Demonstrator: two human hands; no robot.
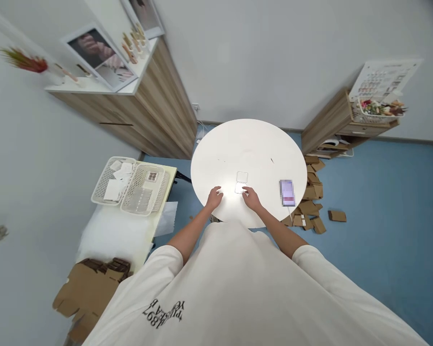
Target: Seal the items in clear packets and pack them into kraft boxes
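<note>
Your right hand (251, 198) is touching the near half of the open, clear case (242, 177), but whether it is gripping, I cannot tell; your left hand (214, 198) is curving loosely, released, left of the case; the case is lying on the white table (245, 139), and a phone (287, 192) is lying near its right edge

Clock hours ran from the middle of the round worktop (247, 144). Worktops numbered two, counting the side worktop (170, 174) at eight. There were two hands, the left hand (213, 197) and right hand (251, 198), two clear square pieces (242, 177), one phone (287, 192) at four, three baskets (two white baskets (104, 185) at nine, one flower basket (377, 117) at two), two cabinets (the larger cabinet (162, 101) at ten, the smaller cabinet (326, 117) at two).
</note>
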